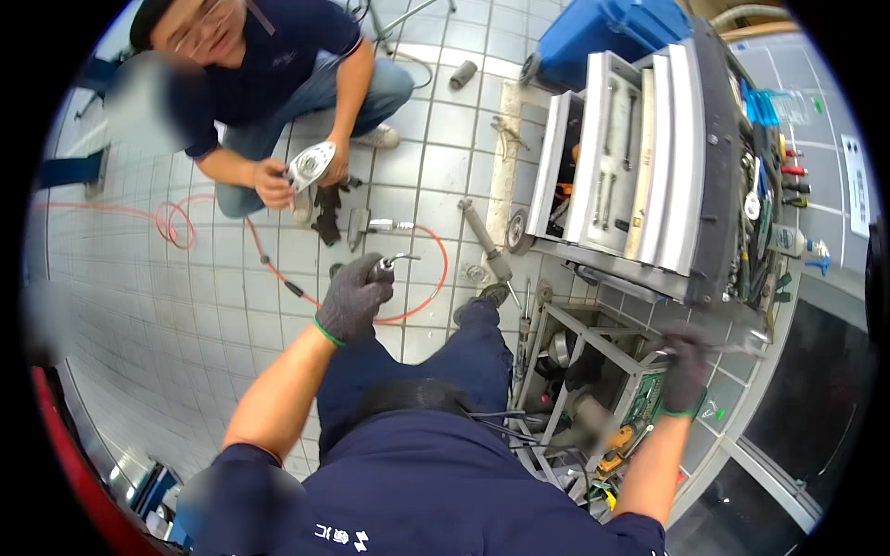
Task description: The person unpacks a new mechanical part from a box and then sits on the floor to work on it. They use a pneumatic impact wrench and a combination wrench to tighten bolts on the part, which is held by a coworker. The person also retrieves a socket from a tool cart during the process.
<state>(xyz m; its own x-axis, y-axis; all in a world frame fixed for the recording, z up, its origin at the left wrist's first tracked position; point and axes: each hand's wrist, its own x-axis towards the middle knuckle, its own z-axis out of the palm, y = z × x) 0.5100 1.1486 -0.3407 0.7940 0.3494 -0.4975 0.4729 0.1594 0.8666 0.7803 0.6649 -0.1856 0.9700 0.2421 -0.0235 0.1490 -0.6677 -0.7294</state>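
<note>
My left hand [354,298], in a dark glove with a green cuff, is closed round a small metal tool [400,258] with a bent, hook-like tip. It is held out over the floor in front of my left leg. Far out to the right is my right hand [684,372], in a matching glove and smeared by motion. A shiny metal tool [744,341] juts from its fingers toward the wall; its kind is too blurred to tell. Below that hand stands a metal-framed rack [579,347] holding a green tool case [642,398] and a yellow power tool [616,449].
A crouching co-worker holds a metal mounting plate [313,167]. On the tiles lie an air tool [360,227], its red hose [443,278] and a shock absorber [487,243]. A tool cart [709,167] with pulled-out drawers stands at right, before a blue bin [593,42].
</note>
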